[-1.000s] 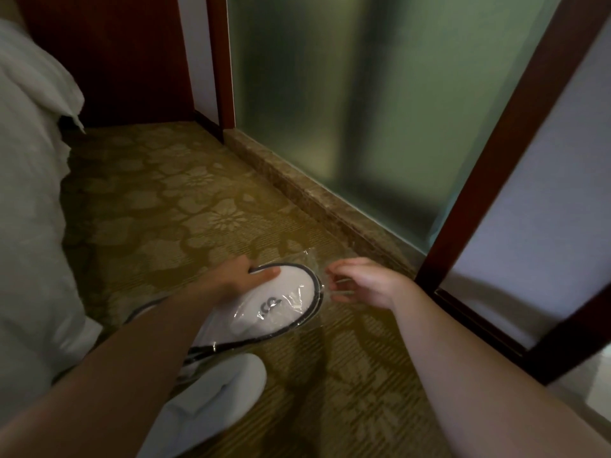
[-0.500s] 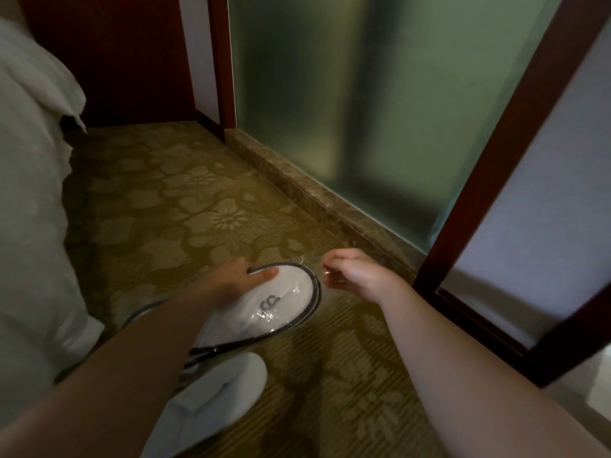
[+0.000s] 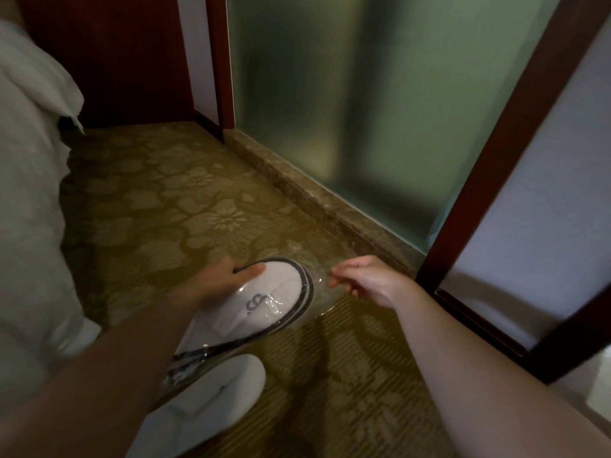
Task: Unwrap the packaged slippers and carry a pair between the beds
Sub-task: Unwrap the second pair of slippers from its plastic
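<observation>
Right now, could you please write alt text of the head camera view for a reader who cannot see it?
A left hand grips the toe of white packaged slippers over patterned carpet, while right-hand fingers pinch the clear plastic wrapper beside it. An unwrapped white slipper lies below; white bedding is left, a frosted glass door ahead.

Dim, yellow-tinted room light on the carpet (image 3: 205, 206), soft blur throughout (strongest at the warped wide-angle edges).

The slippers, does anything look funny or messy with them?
Nothing looks broken or spilled. The packaged slippers are still in their clear plastic wrapper; the left hand holds them while the right hand pinches the wrapper's end. Another white slipper lies on the carpet.
</observation>
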`<state>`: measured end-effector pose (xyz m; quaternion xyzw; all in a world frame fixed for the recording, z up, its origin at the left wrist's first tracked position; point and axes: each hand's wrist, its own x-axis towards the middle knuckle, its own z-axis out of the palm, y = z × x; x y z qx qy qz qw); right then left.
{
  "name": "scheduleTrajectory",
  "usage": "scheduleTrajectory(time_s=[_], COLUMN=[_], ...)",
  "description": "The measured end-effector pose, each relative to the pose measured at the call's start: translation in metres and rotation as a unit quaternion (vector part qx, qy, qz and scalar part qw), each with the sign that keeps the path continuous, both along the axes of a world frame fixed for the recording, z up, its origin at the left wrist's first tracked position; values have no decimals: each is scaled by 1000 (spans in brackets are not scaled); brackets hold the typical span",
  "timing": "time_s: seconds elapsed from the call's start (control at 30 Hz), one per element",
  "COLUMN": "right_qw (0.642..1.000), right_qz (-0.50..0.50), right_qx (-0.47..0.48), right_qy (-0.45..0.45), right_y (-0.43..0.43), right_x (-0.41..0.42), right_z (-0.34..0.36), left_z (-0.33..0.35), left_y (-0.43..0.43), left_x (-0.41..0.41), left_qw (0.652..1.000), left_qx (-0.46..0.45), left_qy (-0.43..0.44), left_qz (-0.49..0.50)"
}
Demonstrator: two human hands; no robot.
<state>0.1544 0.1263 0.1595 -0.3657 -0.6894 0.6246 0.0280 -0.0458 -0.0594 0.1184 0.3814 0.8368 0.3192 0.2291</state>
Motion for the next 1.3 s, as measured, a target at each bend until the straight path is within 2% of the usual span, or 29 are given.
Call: scheduleTrajectory(time_s=[0.27, 0.67, 0.93, 1.03, 1.1, 1.2, 1.3], right_qw=[996, 994, 993, 989, 986, 975, 960], right_qz=[72, 91, 0, -57, -103, -177, -245], right_qx=[-23, -5, 105, 132, 132, 133, 134], right_qy=[-54, -65, -51, -36, -19, 13, 30], right_y=[-11, -18, -2, 6, 9, 14, 18], right_x=[-2, -14, -3, 0, 4, 8, 8], right_z=[3, 11, 3, -2, -3, -4, -9], left_z=[5, 7, 5, 1, 0, 2, -2], left_y=[14, 12, 13, 14, 15, 15, 16], left_x=[16, 16, 13, 4, 0, 5, 7], left_qw=[999, 999, 998, 983, 974, 978, 986], left_qx=[-8, 15, -54, -116, -123, -96, -101], left_qy=[30, 30, 36, 142, 185, 154, 60], left_qz=[-37, -20, 10, 26, 50, 97, 119])
